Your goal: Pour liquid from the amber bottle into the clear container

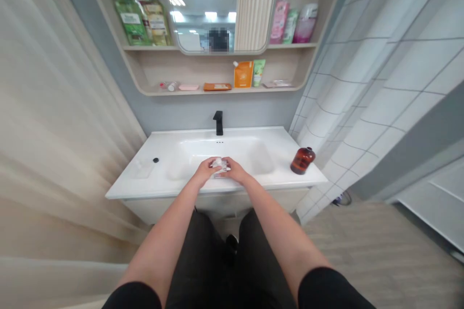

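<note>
Over the front rim of the white sink (259,157), my left hand (205,171) and my right hand (235,170) are closed from both sides around a small clear-and-white object (219,164). It looks like clear plastic with something whitish on top, but its kind is too small to make out. Fingers cover its two sides. Behind the hands, a black faucet (219,123) stands at the back of the basin. To the right on the counter sits an amber bottle (303,160) with an uncapped neck.
A small black round piece (155,160) and a clear flat tray (142,169) lie on the counter's left side. Above, a shelf unit (221,67) holds several bottles, an orange pouch (243,74) and a green tube (258,73). Curtains (68,120) hang at the left.
</note>
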Available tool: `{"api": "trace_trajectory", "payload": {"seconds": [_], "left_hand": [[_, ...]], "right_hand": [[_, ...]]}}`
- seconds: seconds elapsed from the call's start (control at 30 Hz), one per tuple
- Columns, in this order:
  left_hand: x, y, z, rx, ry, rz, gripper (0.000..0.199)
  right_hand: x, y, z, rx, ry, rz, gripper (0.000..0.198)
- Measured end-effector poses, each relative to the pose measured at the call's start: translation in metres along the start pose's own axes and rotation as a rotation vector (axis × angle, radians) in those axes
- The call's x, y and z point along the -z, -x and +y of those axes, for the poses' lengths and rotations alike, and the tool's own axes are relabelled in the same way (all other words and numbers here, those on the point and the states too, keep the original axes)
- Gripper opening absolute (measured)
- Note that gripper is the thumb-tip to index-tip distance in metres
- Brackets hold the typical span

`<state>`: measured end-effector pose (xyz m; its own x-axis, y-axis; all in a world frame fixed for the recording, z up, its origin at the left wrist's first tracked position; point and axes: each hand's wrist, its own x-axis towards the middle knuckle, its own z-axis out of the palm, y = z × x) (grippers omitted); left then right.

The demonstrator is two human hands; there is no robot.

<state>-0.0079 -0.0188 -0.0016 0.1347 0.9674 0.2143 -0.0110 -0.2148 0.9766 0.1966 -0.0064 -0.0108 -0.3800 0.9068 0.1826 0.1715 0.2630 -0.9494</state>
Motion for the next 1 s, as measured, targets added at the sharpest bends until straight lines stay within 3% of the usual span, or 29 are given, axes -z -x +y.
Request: {"api": "trace_trajectory", "payload": {"seconds": [0.23, 0.4, 0.67, 0.9, 1.0], "left_hand": [[0.000, 0.000, -0.001, -0.017, -0.002, 0.029, 0.060], [0.001, -0.001, -0.002, 0.011, -0.017, 0.018, 0.050], [0.000, -0.002, -0.002, -0.004, -0.014, 0.019, 0.052], [-0.003, 0.005, 0.009, -0.103, -0.047, 0.061, 0.073], [-0.004, 0.006, 0.018, -0.133, -0.105, 0.074, 0.064]], "right_hand": [[0.001, 0.000, -0.001, -0.015, 0.000, 0.003, 0.080], [0.001, 0.001, -0.001, -0.015, -0.009, 0.007, 0.080], [0.001, 0.000, 0.002, 0.005, -0.015, -0.003, 0.079], [0.000, -0.002, 0.006, 0.005, 0.005, 0.018, 0.077], [-0.001, -0.001, 0.004, 0.024, -0.006, 0.024, 0.077]]}}
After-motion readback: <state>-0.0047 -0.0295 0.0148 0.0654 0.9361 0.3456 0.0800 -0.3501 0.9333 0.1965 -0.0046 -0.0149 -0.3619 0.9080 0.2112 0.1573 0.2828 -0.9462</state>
